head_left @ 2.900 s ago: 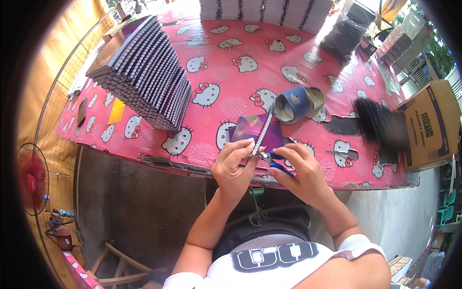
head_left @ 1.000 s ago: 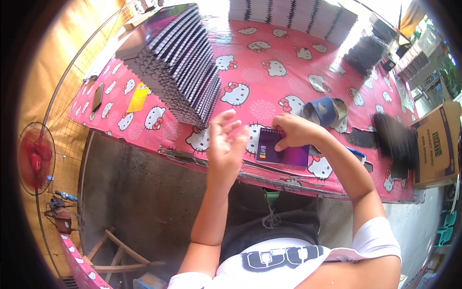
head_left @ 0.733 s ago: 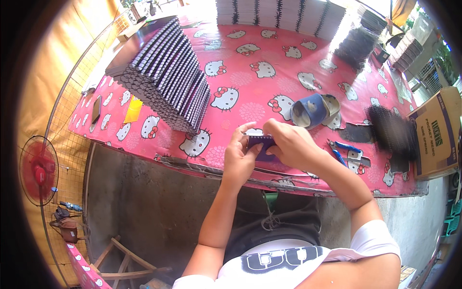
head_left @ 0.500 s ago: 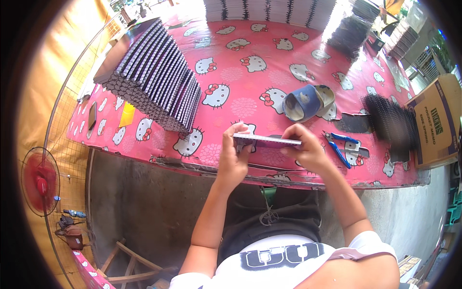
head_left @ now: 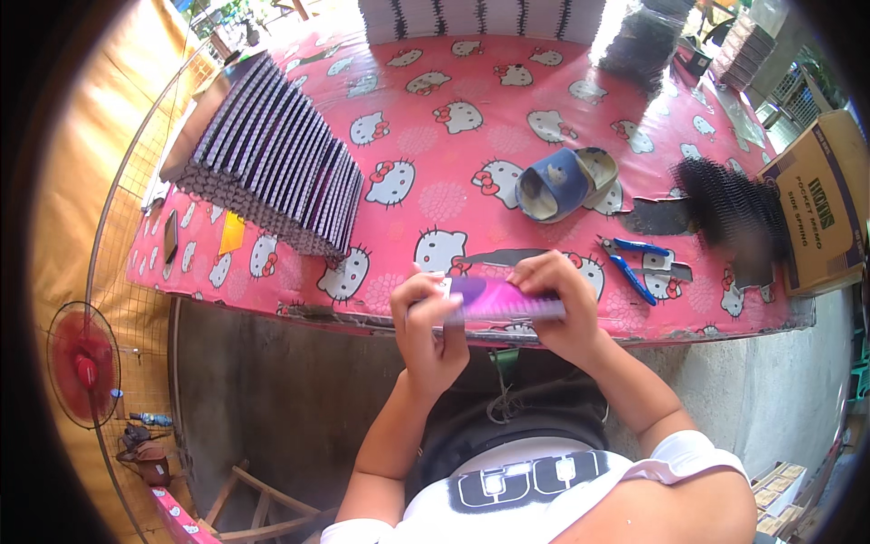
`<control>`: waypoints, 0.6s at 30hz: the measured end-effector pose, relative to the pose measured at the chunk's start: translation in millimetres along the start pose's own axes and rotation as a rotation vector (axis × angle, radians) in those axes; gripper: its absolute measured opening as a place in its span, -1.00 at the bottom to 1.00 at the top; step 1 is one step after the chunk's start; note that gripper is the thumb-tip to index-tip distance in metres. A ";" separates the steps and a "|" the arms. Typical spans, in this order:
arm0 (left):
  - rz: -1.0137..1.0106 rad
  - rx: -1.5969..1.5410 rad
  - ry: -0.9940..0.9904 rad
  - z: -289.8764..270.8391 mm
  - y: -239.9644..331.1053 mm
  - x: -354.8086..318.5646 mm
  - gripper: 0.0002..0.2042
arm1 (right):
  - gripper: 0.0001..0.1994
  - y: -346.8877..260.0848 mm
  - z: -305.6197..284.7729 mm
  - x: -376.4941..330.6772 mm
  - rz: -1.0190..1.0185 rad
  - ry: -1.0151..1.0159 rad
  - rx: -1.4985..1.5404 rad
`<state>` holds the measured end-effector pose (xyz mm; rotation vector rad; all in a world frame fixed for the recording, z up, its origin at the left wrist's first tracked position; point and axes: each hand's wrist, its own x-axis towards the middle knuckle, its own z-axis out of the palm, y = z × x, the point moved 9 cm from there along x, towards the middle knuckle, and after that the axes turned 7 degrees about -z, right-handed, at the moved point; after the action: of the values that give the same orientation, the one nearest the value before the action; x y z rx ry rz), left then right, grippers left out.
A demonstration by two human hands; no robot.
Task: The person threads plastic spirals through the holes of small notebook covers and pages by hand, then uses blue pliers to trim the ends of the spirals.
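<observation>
A small purple-and-pink notebook (head_left: 498, 297) is held level between my hands, just over the table's near edge. It is blurred by motion. My left hand (head_left: 428, 317) grips its left end, thumb on the cover. On the right end, the fingers of my right hand (head_left: 557, 290) are bent round the edge. Right of my right hand lie blue-handled cutting pliers (head_left: 637, 267), jaws toward the left. Beyond them rests a blue slipper (head_left: 555, 184) with a worn strap. A tall stack of spiral-bound notebooks (head_left: 272, 154) stands at the left.
The pink cartoon-print table cover (head_left: 417, 204) is torn in places. At the right lie black spiral bindings (head_left: 729, 208) beside a cardboard box (head_left: 816, 204). Paper stacks (head_left: 480, 20) line the far edge. A red fan (head_left: 83, 363) stands at the left, near a yellow slip (head_left: 232, 234).
The notebook has tilted from edge-on so its purple cover shows, and it has come a little nearer to me. Both hands keep hold of it, with the fingers shifted.
</observation>
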<state>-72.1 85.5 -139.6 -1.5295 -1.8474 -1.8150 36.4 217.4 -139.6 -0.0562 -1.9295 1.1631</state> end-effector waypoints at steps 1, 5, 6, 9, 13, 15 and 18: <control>-0.231 0.034 -0.104 8.4 -23.3 0.4 -0.71 | -0.70 26.2 0.8 -6.9 0.256 0.010 -0.045; -0.321 0.355 -0.140 29.1 -1.5 30.3 -0.64 | -0.74 70.9 -0.8 -36.6 0.441 0.120 -0.058; -0.218 0.515 -0.119 32.7 22.7 39.0 -0.66 | -0.74 66.8 1.7 -36.8 0.398 0.119 -0.018; -0.174 0.477 -0.231 47.4 10.7 32.3 -0.78 | -0.71 44.6 -1.1 -25.1 0.371 -0.023 -0.138; -0.186 0.366 -0.204 51.2 5.9 33.9 -0.93 | -0.83 64.6 -137.2 13.7 0.163 -0.011 -0.799; -0.163 0.341 -0.197 53.7 13.6 37.0 -0.93 | -0.86 82.3 -252.0 21.4 0.305 0.229 -1.262; -0.179 0.325 -0.217 59.0 15.0 40.5 -0.92 | -0.85 129.0 -310.4 11.8 0.645 0.066 -1.403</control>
<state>-49.7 151.3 -117.2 -1.5291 -2.3094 -1.3610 194.5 513.1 -166.5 -1.4907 -2.3431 -0.0899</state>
